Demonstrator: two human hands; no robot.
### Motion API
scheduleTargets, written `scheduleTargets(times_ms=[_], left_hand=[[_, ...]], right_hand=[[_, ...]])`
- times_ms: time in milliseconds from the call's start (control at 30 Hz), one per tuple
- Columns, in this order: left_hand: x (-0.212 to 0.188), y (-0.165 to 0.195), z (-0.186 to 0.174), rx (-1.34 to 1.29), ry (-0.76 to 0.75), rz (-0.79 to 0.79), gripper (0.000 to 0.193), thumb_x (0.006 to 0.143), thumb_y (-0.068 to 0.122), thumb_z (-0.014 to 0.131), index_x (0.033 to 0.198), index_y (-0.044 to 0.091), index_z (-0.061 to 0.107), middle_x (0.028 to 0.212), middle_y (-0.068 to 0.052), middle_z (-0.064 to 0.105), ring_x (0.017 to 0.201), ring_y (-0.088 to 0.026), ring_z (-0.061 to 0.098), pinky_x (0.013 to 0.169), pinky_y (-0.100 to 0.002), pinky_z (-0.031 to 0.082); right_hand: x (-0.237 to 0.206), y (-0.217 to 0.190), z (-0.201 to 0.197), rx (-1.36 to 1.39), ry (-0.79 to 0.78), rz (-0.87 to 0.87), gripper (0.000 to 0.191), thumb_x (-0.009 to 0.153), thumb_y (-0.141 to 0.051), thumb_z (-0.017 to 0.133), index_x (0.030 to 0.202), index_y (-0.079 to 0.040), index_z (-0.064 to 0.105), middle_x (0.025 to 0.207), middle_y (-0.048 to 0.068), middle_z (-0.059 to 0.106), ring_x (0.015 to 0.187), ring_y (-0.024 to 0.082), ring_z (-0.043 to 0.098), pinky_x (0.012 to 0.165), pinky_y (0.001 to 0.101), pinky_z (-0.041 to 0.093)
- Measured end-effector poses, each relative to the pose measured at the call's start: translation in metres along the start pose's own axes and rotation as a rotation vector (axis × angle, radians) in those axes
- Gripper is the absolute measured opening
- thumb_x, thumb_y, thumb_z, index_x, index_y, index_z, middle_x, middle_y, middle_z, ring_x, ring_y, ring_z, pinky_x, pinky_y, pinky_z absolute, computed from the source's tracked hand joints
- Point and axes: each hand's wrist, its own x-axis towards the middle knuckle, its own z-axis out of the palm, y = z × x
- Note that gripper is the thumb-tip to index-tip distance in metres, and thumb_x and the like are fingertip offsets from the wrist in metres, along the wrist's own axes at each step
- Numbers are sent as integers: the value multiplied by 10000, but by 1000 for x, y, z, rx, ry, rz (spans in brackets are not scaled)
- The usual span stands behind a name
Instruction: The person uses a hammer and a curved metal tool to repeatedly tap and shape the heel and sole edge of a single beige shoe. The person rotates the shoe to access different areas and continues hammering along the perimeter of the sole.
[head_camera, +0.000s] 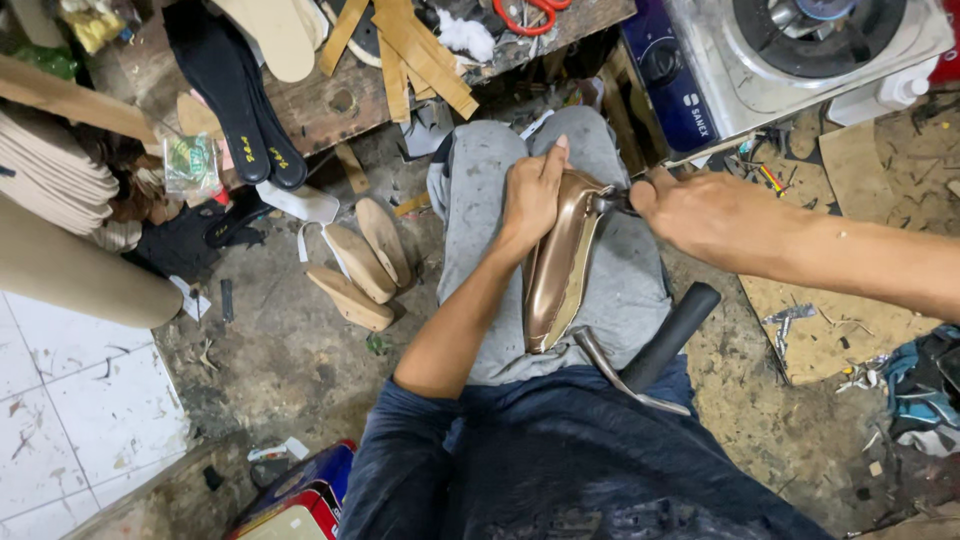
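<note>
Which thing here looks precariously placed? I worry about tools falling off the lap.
The hammer lies loose across the person's lap beside the bronze shoe, its handle overhanging the thigh, unheld: both hands are busy at the shoe.

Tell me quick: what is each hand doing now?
Left hand: closed on the bronze shoe.
Right hand: closed on pliers at the shoe.

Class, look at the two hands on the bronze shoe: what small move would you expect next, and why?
Probably a short pull with the pliers. The right hand has them at the bronze shoe edge, while the left hand braces it on the lap.
</note>
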Motion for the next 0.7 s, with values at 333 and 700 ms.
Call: scheduleTargets(times_ms=[333, 700], left_hand=[[-7, 11, -5, 4, -64, -8, 614, 1019, 503, 505, 810, -9, 772, 564, -126, 642, 526, -177, 622, 592, -373, 527], [-10, 8, -1, 24, -3, 8, 602, 1026, 482, 499, 805, -11, 764, 630, -198, 670, 560, -258, 678, 631, -398, 538]], right_hand=[[-1, -4, 16, 103, -58, 87, 191, 851, -20, 516, 1022, 65, 523, 880, 256, 686, 787, 384, 745, 661, 457, 603], [17, 3, 41, 305, -101, -42, 249, 670, -69, 711, 900, -31, 622, 977, 188, 708, 918, 386, 727, 772, 470, 591]])
